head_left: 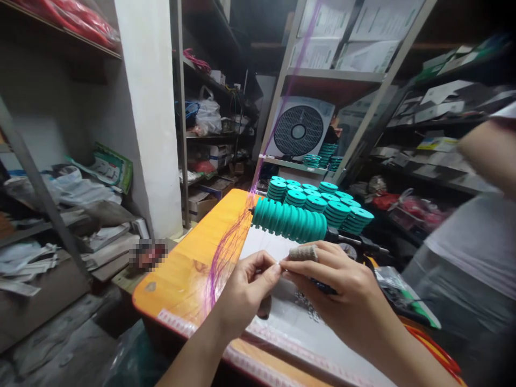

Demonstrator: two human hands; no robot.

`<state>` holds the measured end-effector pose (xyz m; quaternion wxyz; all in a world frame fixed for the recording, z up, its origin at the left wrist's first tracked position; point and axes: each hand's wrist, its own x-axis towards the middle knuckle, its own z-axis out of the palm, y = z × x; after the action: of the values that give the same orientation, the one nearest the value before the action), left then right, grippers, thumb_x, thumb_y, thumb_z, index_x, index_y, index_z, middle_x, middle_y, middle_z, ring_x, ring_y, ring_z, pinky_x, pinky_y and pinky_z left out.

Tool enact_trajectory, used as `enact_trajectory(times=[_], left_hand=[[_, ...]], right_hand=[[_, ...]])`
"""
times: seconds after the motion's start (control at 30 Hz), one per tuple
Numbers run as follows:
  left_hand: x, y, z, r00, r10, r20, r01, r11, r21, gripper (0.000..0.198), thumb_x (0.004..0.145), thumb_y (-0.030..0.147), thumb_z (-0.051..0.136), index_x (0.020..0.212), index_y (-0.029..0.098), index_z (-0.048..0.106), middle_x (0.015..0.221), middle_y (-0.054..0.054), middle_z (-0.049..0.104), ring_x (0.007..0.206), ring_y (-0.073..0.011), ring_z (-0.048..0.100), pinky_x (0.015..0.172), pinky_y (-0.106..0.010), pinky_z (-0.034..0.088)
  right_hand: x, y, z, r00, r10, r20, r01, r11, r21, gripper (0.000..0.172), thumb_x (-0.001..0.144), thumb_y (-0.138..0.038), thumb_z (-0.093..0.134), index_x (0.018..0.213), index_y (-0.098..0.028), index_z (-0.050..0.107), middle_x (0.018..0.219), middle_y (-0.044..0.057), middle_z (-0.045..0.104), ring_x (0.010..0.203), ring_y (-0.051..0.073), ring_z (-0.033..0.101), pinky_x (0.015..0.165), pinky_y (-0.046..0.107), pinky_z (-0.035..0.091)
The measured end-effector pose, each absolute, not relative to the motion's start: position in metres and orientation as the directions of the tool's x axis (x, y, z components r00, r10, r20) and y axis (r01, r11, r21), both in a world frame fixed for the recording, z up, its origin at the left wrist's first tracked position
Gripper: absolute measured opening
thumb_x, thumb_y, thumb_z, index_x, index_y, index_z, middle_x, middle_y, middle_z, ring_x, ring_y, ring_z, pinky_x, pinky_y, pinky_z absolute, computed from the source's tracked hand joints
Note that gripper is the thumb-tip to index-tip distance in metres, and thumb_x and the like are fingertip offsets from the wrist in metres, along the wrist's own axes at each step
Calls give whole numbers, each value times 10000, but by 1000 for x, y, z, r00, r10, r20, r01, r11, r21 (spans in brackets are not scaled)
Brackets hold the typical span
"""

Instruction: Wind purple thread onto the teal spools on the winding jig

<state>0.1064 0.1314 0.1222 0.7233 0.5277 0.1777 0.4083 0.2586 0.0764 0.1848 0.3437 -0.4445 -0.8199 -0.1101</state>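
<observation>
My left hand (252,287) pinches thumb against forefinger at the middle of the table. Its fingertips meet those of my right hand (338,279), also closed in a pinch. Something whitish and tiny shows between them, too small to name. A grey-beige wrap (303,253) covers one finger of my right hand. Just beyond the hands lies a row of teal ribbed spools (290,220) on a dark metal shaft. Thin purple strands (220,252) curve over the orange table left of my hands. Below the fingers is a white sheet (262,244), with small dark bits near my right hand.
Stacks of teal discs (328,201) stand behind the shaft on the orange table (177,279). A box fan (300,129) sits on the shelf beyond. At right is another person (463,242). Red and yellow cords (433,349) lie at the right edge. A white pillar (151,118) rises left.
</observation>
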Motion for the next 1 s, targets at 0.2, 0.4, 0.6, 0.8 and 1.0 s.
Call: enact_trajectory(times=[0.2,0.4,0.6,0.8,1.0], left_hand=[[112,139,119,599,777,193,-487,163,858,243,847,397,589,747,197,491,502,105,242,387,-28,197,368,-149,210],[140,162,112,270,957,100,-492,48,869,246,793,425,619,783,196,527,500,104,244,420,-47,215,362,-130,177],[162,174,107,210,975,66,-574,69,816,341,705,470,689,752,195,493,499,114,272,387,-28,222,362,-141,185],[171,179,107,219,973,70,-639,89,764,265,756,359,644,744,200,432,508,118,271,390,-23,196,361,-151,160],[174,179,109,215,976,39,-685,122,719,252,726,330,648,737,200,433,500,128,240,393,-23,166,362,-155,147]], right_hand=[[262,92,188,-344,670,658,783,591,-192,160,886,-177,559,885,-245,704,877,20,701,798,162,599,732,332,481],[271,144,190,-344,722,600,926,366,90,529,843,-156,442,1369,-96,436,1302,158,553,1251,297,425,1021,501,395],[273,161,180,-369,741,561,929,303,211,661,781,-169,451,1421,-68,321,1361,196,496,1250,327,440,1039,523,374],[272,158,183,-355,764,538,935,296,196,637,804,-197,448,1408,-30,338,1353,205,498,1259,307,432,1068,492,352],[275,164,187,-346,782,518,937,314,153,601,881,-335,487,1403,-67,358,1345,209,508,1257,317,448,1015,497,398]])
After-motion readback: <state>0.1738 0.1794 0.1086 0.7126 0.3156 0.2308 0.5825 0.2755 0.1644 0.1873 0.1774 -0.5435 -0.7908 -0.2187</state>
